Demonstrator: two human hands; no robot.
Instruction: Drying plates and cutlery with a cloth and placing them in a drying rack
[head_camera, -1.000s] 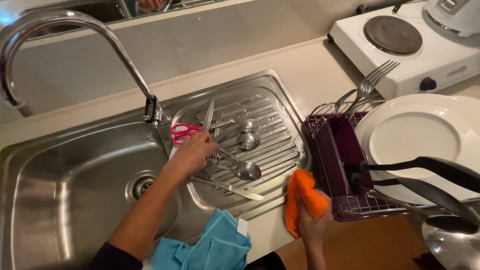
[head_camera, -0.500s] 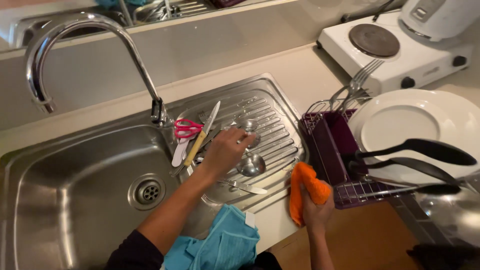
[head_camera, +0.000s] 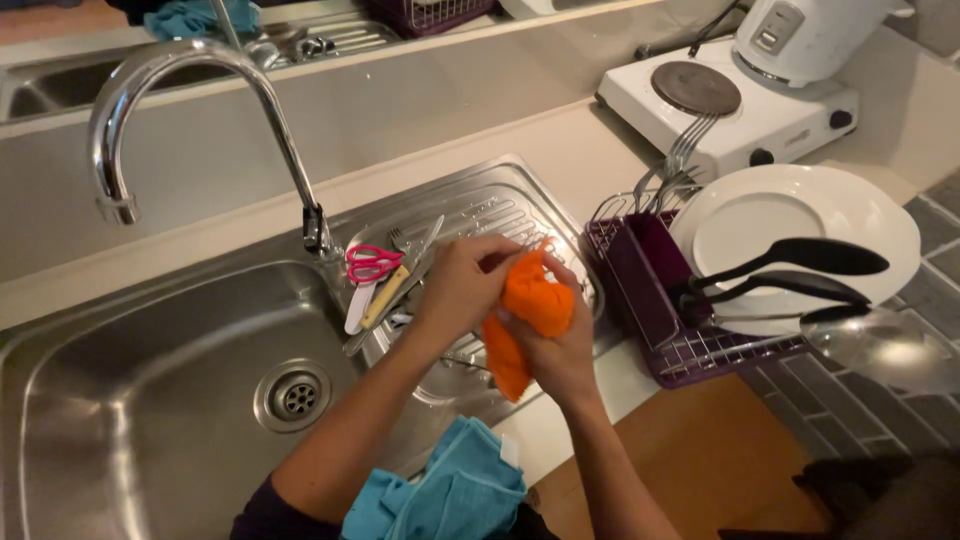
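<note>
Head view looks down on a steel sink (head_camera: 150, 400) with a ribbed draining board (head_camera: 500, 215) to its right, and both hands meet above that board. Right hand (head_camera: 555, 345) is wrapped around an orange cloth (head_camera: 530, 315), gripping it from below and behind so that a tail of the cloth hangs down beneath the fist. Left hand (head_camera: 465, 285) is curled against the upper left of the same cloth, fingers pinched in on it; whether something lies inside the folds cannot be told. Pink-handled scissors (head_camera: 372, 263) lie on the draining board just left of the left hand, beside a knife with a yellow handle (head_camera: 385, 297) and a white-handled utensil (head_camera: 357, 307). A tall curved tap (head_camera: 180, 75) rises behind the basin. A blue towel (head_camera: 450, 490) hangs over the near edge of the worktop (head_camera: 560, 150), under the left forearm. To the right stands a purple dish rack (head_camera: 640, 275) holding a white plate (head_camera: 800, 215), upright forks (head_camera: 680, 160) and black ladles (head_camera: 800, 260) lying across the plate. A shiny steel spoon bowl (head_camera: 880, 350) sticks out at the rack's right end. Farther back sits a white single hotplate (head_camera: 730, 105) with a white cooker (head_camera: 810, 35) beside it
</note>
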